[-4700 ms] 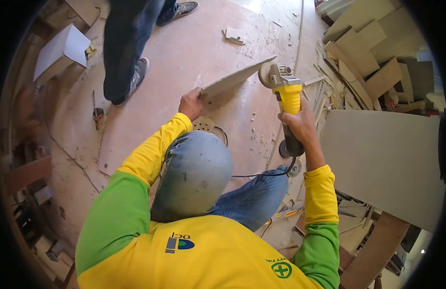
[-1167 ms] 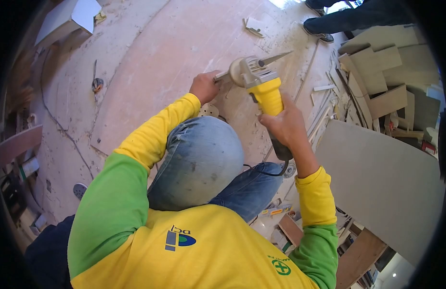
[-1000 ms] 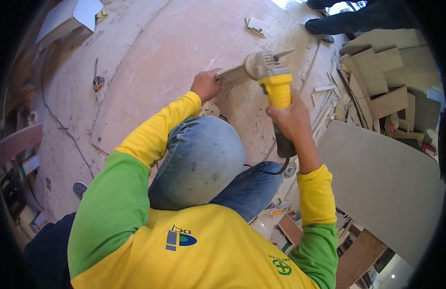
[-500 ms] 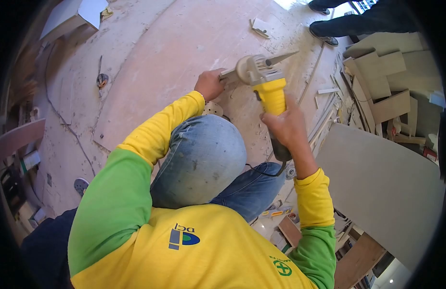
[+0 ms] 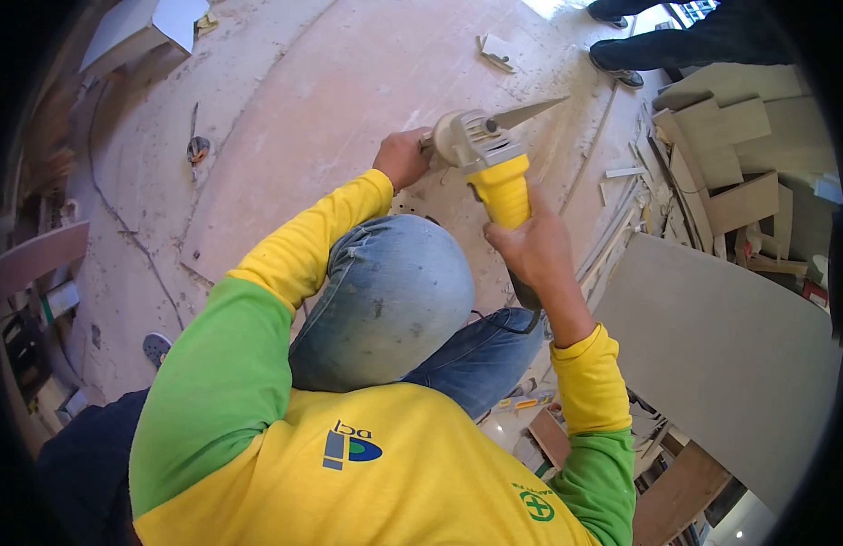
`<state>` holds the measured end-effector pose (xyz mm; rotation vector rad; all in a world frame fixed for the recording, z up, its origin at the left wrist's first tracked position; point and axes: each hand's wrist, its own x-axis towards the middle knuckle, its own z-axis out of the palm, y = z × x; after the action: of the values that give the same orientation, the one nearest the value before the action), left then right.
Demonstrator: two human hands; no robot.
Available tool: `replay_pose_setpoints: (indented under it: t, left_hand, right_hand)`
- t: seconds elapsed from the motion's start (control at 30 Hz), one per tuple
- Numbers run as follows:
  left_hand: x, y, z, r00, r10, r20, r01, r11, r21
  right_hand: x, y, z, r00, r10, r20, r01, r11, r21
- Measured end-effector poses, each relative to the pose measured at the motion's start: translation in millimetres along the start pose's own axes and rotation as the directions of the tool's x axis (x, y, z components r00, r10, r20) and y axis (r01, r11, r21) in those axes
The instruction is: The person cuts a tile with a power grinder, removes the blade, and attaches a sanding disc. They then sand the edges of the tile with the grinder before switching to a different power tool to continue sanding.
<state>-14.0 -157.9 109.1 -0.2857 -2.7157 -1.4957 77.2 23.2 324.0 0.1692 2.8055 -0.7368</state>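
A yellow and grey angle grinder (image 5: 501, 177) is in my right hand (image 5: 536, 238), whose fingers wrap round its body. The grinder's disc end is close to my left hand (image 5: 403, 158). That hand is closed on a piece beside the disc, mostly hidden by the fingers and the grinder head. Past the grinder head a pale pointed piece (image 5: 530, 111) sticks out to the right; what it joins is hidden. Both hands are above the dusty pinkish board (image 5: 285, 136), beyond my raised knee.
A person's legs and shoes (image 5: 619, 65) are at the top right. Stacked board offcuts (image 5: 744, 205) and a large grey panel (image 5: 712, 355) lie on the right. On the left are a cable (image 5: 135, 238), a small round tool (image 5: 197, 151) and a white box (image 5: 135, 35).
The grinder and my right hand have shifted slightly left, and the grinder has tilted a little. More of the pale pointed piece shows. My left hand has barely moved.
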Motion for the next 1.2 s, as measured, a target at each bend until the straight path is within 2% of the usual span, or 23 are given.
replay_pose_setpoints:
  t: [0.1, 0.2, 0.27, 0.33, 0.4, 0.43, 0.5, 0.63, 0.7, 0.83, 0.93, 1.0, 1.03, 1.1, 1.13, 1.2]
  left_hand:
    - [1, 8, -5, 0.999, -0.049, 0.019, 0.049, 0.999, -0.015]
    - [0, 3, -2, 0.998, -0.049, 0.043, 0.049, 0.999, 0.013]
    - [-1, 1, -1, 1.0, 0.013, 0.009, -0.013, 1.0, 0.024]
    - [0, 3, -2, 1.0, -0.014, 0.008, 0.014, 1.0, 0.013]
    - [2, 7, -6, 0.999, -0.039, 0.003, 0.039, 0.999, 0.001]
    - [2, 8, -6, 0.998, -0.066, 0.016, 0.066, 0.998, -0.01]
    - [0, 10, -7, 0.995, -0.091, 0.031, 0.092, 0.996, -0.02]
    - [-1, 9, -6, 0.998, -0.049, 0.04, 0.049, 0.999, 0.009]
    - [0, 10, -7, 0.998, -0.055, 0.032, 0.055, 0.998, -0.011]
    - [-1, 8, -6, 0.998, -0.05, 0.042, 0.051, 0.998, -0.024]
    - [-1, 0, -2, 0.999, -0.029, 0.039, 0.031, 0.999, -0.034]
    - [1, 3, -4, 0.999, -0.021, 0.033, 0.023, 0.998, -0.055]
    - [1, 10, -10, 0.998, -0.051, 0.048, 0.053, 0.997, -0.047]
    - [-1, 16, -12, 0.995, -0.072, 0.066, 0.075, 0.996, -0.043]
    - [-2, 17, -13, 0.995, -0.075, 0.061, 0.078, 0.996, -0.046]
    - [-1, 14, -11, 0.996, -0.07, 0.055, 0.072, 0.996, -0.049]
  right_hand:
    - [8, 2, -7, 1.0, 0.008, -0.001, -0.008, 0.997, 0.081]
    - [5, -1, -7, 0.997, -0.033, 0.065, 0.03, 0.999, 0.041]
    - [3, -3, -3, 0.998, -0.041, 0.045, 0.04, 0.999, 0.037]
    - [4, -3, -2, 0.999, -0.046, 0.026, 0.045, 0.998, 0.032]
    - [10, -1, -5, 0.998, 0.049, 0.026, -0.05, 0.998, 0.026]
    - [9, 0, -5, 0.998, 0.049, 0.026, -0.049, 0.998, 0.026]
    - [8, 1, -7, 0.997, -0.029, 0.075, 0.026, 0.999, 0.034]
    - [5, -2, -3, 0.997, -0.064, 0.05, 0.064, 0.998, 0.003]
    - [10, -3, -6, 0.999, 0.047, 0.025, -0.048, 0.999, 0.025]
    - [6, -9, -11, 0.998, 0.041, 0.053, -0.042, 0.999, 0.014]
    - [3, -6, -2, 0.996, -0.036, 0.076, 0.034, 0.999, 0.032]
    - [9, 12, 3, 0.995, -0.093, -0.036, 0.096, 0.993, 0.068]
    - [14, 15, -3, 0.995, -0.088, -0.042, 0.09, 0.994, 0.064]
    - [30, 21, -20, 0.997, 0.045, -0.057, -0.032, 0.978, 0.206]
    - [37, 25, -27, 0.997, 0.049, -0.063, -0.035, 0.978, 0.203]
    - [49, 33, -39, 0.984, 0.132, -0.123, -0.123, 0.989, 0.077]
